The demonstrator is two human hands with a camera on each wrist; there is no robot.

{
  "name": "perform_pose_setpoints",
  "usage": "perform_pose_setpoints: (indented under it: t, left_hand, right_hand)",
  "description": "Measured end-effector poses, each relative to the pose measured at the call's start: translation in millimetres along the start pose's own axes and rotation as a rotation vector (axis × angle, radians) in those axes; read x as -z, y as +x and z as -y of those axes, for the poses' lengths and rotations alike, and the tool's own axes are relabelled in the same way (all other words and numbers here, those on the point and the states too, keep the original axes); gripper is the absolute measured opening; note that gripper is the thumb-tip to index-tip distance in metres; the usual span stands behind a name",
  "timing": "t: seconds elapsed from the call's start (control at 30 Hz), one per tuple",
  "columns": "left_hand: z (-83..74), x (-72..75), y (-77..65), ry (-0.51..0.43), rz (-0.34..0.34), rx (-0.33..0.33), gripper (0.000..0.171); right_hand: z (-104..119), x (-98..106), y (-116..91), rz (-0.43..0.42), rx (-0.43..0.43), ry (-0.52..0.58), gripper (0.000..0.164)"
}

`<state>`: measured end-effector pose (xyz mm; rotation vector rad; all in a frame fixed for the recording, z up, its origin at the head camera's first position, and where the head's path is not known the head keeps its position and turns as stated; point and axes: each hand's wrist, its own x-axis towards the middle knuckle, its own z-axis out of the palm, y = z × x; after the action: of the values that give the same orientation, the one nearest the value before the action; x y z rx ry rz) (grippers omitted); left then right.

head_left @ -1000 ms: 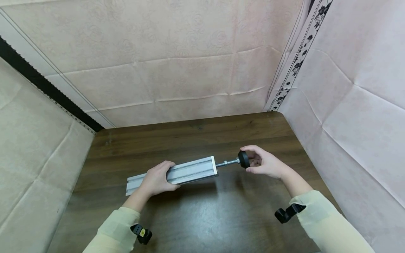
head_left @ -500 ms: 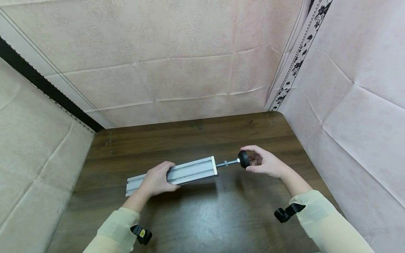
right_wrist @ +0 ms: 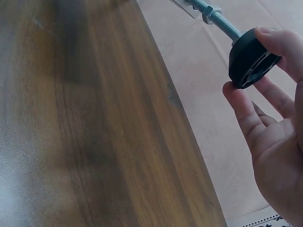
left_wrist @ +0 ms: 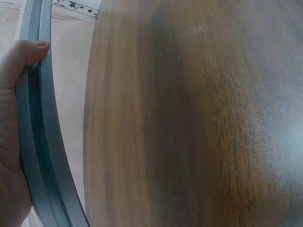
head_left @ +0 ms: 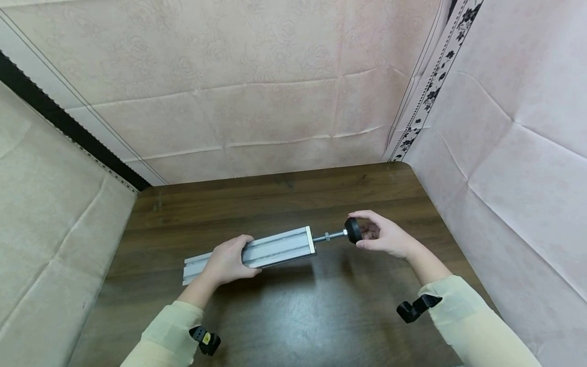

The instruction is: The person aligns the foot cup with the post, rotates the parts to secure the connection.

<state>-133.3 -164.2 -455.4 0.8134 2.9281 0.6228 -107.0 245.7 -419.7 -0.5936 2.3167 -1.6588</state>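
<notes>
A silver grooved aluminium profile (head_left: 279, 247) is held above the table, tilted slightly up to the right. My left hand (head_left: 229, 260) grips it near its middle, thumb on the near side; in the left wrist view the thumb lies across the grooved side of the profile (left_wrist: 42, 123). From its right end cap sticks a threaded rod with a hex nut (right_wrist: 211, 15). At the rod's tip is a round black levelling foot (head_left: 353, 231). My right hand (head_left: 382, 235) pinches the foot's rim between thumb and fingers. In the right wrist view the foot's hollow underside (right_wrist: 258, 71) faces the palm.
A brown wood-grain table (head_left: 284, 316) lies under both hands. Pale patterned cloth (head_left: 257, 92) hangs behind it and at both sides, close along the table's edges. Black camera mounts (head_left: 206, 340) are strapped at both wrists.
Almost nothing differs. Both hands keep their hold, and the profile and foot stay in place; the right wrist has shifted very slightly.
</notes>
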Motion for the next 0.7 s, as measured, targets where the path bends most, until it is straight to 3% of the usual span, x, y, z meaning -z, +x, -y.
perform_pose_setpoints:
  t: [0.7]
  left_hand:
    - [-0.9, 0.5, 0.0, 0.006, -0.017, -0.006, 0.068]
  right_hand:
    - [-2.4, -0.7, -0.1, -0.018, -0.014, 0.001, 0.062]
